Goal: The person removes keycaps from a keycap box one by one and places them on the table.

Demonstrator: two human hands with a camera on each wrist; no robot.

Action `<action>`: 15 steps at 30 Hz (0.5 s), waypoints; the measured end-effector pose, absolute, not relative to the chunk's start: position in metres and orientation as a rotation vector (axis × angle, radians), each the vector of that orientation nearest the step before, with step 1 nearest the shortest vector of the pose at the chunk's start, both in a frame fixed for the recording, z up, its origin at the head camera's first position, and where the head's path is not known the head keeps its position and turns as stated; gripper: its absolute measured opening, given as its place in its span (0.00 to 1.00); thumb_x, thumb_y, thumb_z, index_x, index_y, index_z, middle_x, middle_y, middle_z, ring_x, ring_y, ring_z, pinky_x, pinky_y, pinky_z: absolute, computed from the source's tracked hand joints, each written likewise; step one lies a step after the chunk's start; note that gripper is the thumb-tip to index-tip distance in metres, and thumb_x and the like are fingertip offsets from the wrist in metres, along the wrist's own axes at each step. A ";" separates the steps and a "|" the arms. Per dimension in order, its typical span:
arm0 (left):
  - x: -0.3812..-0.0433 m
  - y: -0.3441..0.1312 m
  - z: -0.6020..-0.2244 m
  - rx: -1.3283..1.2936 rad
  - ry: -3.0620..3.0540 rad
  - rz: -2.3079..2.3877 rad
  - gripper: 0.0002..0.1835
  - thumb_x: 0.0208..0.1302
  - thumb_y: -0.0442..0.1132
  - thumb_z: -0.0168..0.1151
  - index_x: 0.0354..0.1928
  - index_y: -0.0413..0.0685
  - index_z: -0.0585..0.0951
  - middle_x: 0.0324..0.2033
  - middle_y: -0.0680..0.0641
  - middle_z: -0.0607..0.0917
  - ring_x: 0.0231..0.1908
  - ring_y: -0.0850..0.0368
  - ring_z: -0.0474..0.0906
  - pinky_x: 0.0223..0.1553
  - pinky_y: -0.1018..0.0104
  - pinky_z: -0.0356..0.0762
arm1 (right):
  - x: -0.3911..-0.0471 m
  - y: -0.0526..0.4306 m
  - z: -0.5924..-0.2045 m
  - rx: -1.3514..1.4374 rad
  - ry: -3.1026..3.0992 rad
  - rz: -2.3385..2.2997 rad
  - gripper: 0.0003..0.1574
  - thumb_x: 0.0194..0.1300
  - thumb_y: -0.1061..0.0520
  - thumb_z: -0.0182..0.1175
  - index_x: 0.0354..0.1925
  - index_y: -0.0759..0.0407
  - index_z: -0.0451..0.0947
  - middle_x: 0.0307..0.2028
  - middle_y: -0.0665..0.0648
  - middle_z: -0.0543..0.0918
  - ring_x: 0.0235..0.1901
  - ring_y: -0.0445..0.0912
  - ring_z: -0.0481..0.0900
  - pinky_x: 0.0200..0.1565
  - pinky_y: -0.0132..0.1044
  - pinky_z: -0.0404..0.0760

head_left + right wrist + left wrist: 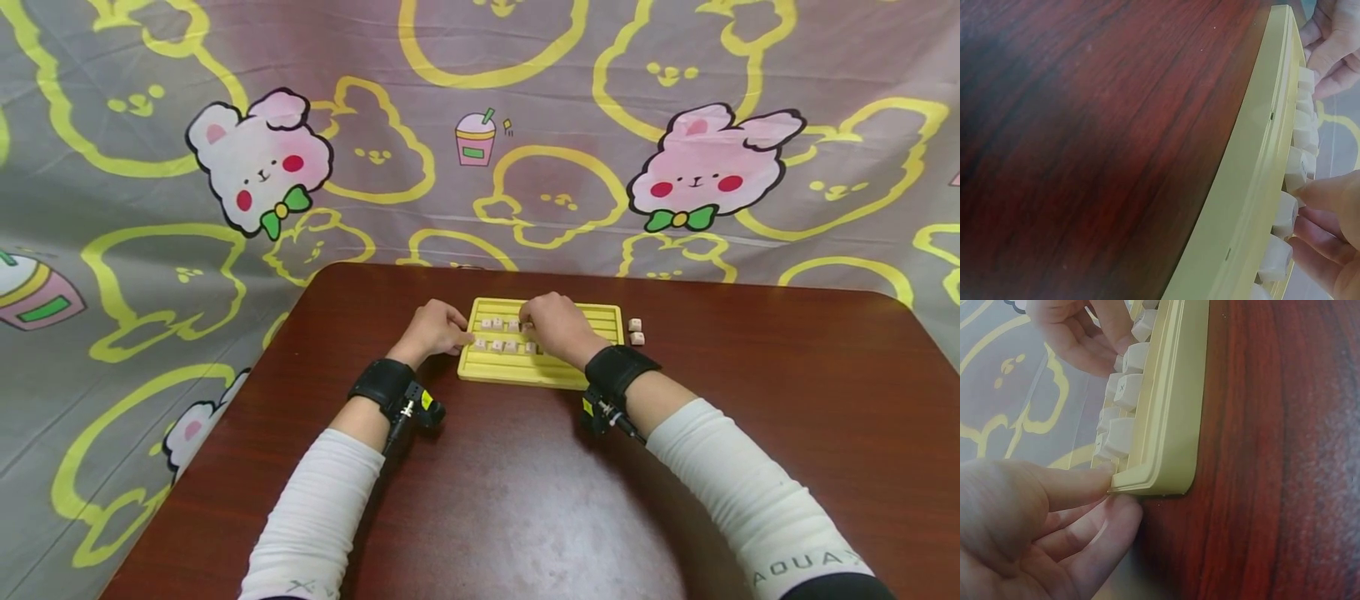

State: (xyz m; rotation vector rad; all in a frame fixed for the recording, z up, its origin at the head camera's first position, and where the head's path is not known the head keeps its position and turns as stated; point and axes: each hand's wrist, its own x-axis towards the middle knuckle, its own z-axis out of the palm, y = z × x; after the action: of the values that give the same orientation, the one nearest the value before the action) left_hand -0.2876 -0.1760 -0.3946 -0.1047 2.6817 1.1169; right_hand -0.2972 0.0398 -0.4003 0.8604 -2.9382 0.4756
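A yellow ridged tray [517, 377] lies on the table, carrying white keycaps [1120, 436] in two rows. My left hand [437, 327] pinches the tray's left edge; the left wrist view has one finger on the rim and another lower at the corner. Over the upper row is my right hand [558, 327], fingers curled down among the caps. Its fingertips pinch a small white keycap [1119, 362] at the end of that row, mostly hidden by the fingers. Keycaps of the lower row [1285, 214] stand in front of these fingers in the right wrist view.
Two loose keycaps [637, 331] sit on the brown table [765, 367] just right of the tray. A patterned cloth [540, 192] with cartoon rabbits hangs behind the table and along its left side. Each wrist wears a black strap [617, 371] with a small camera.
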 end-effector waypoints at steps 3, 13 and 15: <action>-0.287 -0.176 -0.394 -0.101 2.678 1.119 0.19 0.61 0.36 0.70 0.52 0.34 0.81 0.43 0.36 0.87 0.32 0.52 0.87 0.37 0.63 0.88 | -0.297 0.040 -0.399 0.854 -2.941 0.484 0.09 0.66 0.58 0.65 0.44 0.57 0.87 0.42 0.56 0.89 0.44 0.50 0.85 0.48 0.43 0.85; -0.286 -0.176 -0.394 -0.101 2.687 1.113 0.18 0.60 0.36 0.70 0.50 0.33 0.82 0.44 0.36 0.86 0.30 0.55 0.86 0.35 0.66 0.87 | -0.296 0.043 -0.396 0.858 -2.925 0.524 0.08 0.66 0.61 0.64 0.43 0.57 0.87 0.43 0.56 0.89 0.46 0.51 0.85 0.50 0.45 0.84; -0.286 -0.176 -0.394 -0.113 2.687 1.107 0.18 0.60 0.36 0.70 0.50 0.33 0.82 0.44 0.36 0.86 0.30 0.55 0.86 0.35 0.65 0.87 | -0.296 0.043 -0.396 0.861 -2.926 0.532 0.08 0.66 0.61 0.64 0.43 0.57 0.87 0.43 0.56 0.89 0.46 0.51 0.85 0.50 0.45 0.84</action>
State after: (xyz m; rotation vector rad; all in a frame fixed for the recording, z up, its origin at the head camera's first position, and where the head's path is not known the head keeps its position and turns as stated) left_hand -0.2859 -0.1765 -0.3939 -0.1128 2.6865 1.1075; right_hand -0.2964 0.0427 -0.3960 0.8610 -2.9263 0.5322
